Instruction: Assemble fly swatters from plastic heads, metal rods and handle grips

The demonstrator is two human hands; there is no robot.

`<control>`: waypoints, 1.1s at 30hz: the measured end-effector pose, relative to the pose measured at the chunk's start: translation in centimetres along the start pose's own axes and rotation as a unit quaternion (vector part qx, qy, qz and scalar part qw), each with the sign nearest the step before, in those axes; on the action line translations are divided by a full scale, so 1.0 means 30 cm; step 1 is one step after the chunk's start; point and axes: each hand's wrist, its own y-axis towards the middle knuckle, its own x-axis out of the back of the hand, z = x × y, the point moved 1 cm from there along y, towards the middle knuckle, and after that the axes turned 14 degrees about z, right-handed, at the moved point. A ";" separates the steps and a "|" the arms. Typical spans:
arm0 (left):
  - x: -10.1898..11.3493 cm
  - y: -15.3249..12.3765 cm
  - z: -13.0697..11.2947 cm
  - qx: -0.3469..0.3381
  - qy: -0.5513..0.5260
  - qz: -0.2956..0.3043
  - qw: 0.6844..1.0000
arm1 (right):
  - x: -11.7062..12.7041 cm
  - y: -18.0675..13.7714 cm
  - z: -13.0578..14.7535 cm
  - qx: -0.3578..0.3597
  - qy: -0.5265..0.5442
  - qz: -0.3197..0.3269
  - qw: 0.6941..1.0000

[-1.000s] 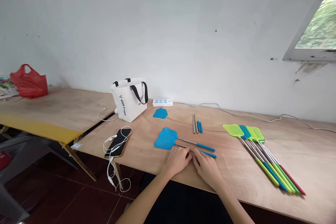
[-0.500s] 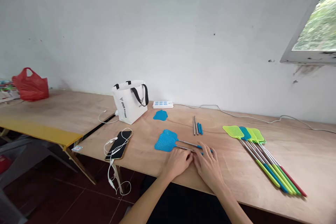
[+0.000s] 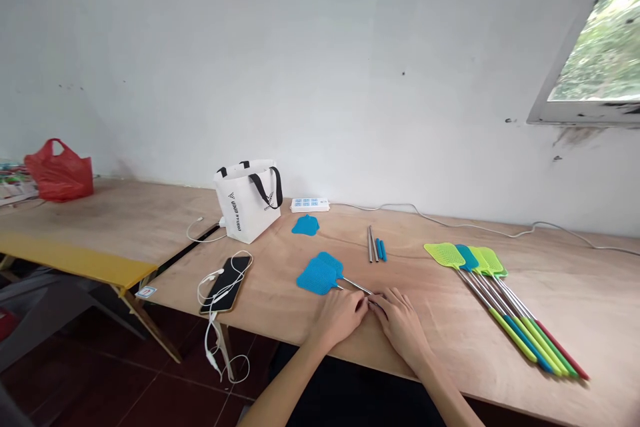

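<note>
Two blue fly swatters [image 3: 320, 273] lie stacked near the front of the wooden table [image 3: 575, 293], their metal rods running right toward my hands. My left hand [image 3: 343, 313] rests on the rods with its fingers curled over them. My right hand [image 3: 400, 323] lies over the blue handles, fingers closed around them, so the handles are hidden. The two hands touch at the fingertips.
A row of green and blue swatters [image 3: 500, 293] lies at the right. Loose rods and blue handles [image 3: 376, 245], a blue swatter head [image 3: 305, 225], a power strip [image 3: 310, 204], a white bag [image 3: 249, 199], a phone with earphones [image 3: 226, 275], and a red bag [image 3: 57, 170] at the far left.
My right hand slid left along the swatter handles, covering them, and the swatters look shorter. The left hand stayed on the rods. The camera tilted slightly.
</note>
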 end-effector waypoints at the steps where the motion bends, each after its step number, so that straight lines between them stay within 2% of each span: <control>1: 0.002 0.000 -0.001 -0.003 -0.001 -0.001 1.000 | 0.000 -0.001 0.001 -0.001 0.005 -0.001 1.000; 5: 0.010 0.000 -0.005 -0.009 -0.016 0.010 1.000 | 0.014 -0.004 -0.004 -0.037 0.024 -0.013 0.999; 9: 0.016 -0.008 -0.005 -0.003 -0.028 0.017 0.999 | 0.087 -0.004 -0.057 -0.064 0.068 -0.057 0.994; 11: 0.018 -0.013 -0.007 -0.006 -0.035 0.015 0.999 | 0.142 -0.013 -0.117 -0.116 0.078 -0.094 0.986; 13: 0.021 -0.016 -0.009 -0.008 -0.042 0.013 0.999 | 0.193 -0.036 -0.196 -0.196 0.054 -0.104 0.974; 15: 0.024 -0.016 -0.012 -0.008 -0.045 0.011 0.999 | 0.228 -0.073 -0.288 -0.278 0.016 -0.093 0.956; 17: 0.027 -0.016 -0.015 -0.006 -0.048 0.011 0.999 | 0.237 -0.116 -0.380 -0.342 -0.016 -0.038 0.939; 19: 0.028 -0.015 -0.016 -0.003 -0.050 0.014 0.999 | 0.224 -0.155 -0.459 -0.373 -0.037 0.046 0.926; 21: 0.029 -0.016 -0.017 -0.002 -0.050 0.017 0.999 | 0.205 -0.184 -0.518 -0.395 -0.055 0.082 0.913; 25: 0.028 -0.017 -0.016 -0.001 -0.047 0.015 0.999 | 0.182 -0.205 -0.577 -0.390 -0.055 0.091 0.915; 33: 0.028 -0.019 -0.018 0.007 -0.048 0.013 0.999 | 0.185 -0.227 -0.629 -0.390 -0.025 0.103 0.915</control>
